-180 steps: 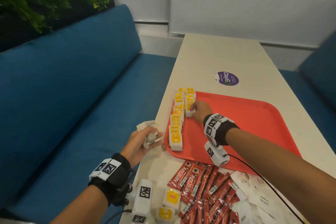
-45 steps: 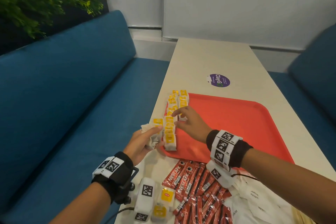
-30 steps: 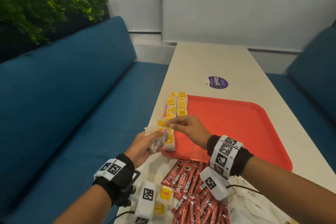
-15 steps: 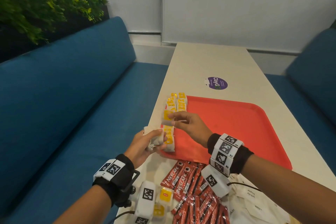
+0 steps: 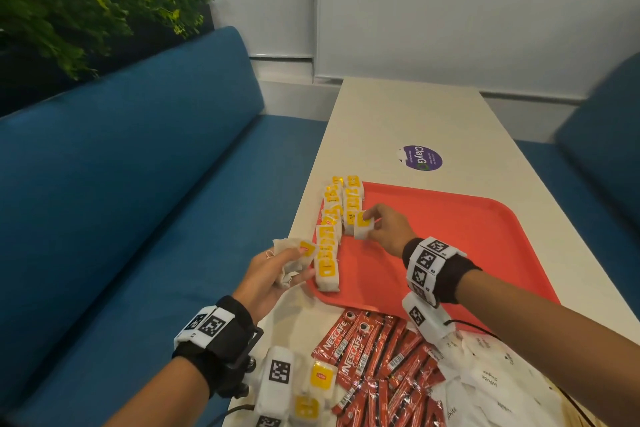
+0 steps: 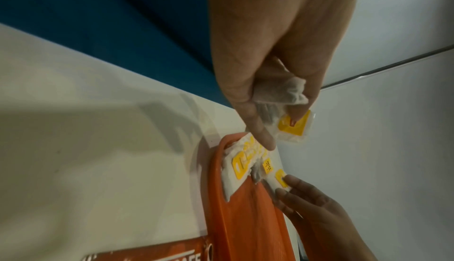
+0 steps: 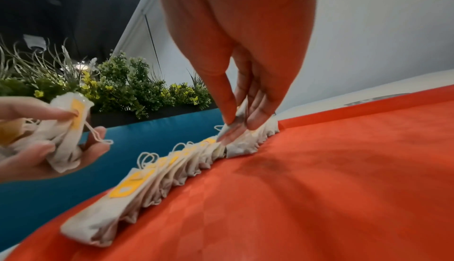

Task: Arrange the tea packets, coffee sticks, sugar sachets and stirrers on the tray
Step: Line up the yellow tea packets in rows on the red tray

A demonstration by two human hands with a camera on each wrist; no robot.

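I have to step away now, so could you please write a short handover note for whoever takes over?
Left hand: holds a small bunch of tea packets beside the tray's near left corner.
Right hand: pinches one tea packet at the near end of the second row.
Done: two rows of tea packets lie along the left edge of the red tray.
Left: the tea in hand, two tea packets, coffee sticks and sugar sachets, all on the table in front of the tray. No stirrers are in view.
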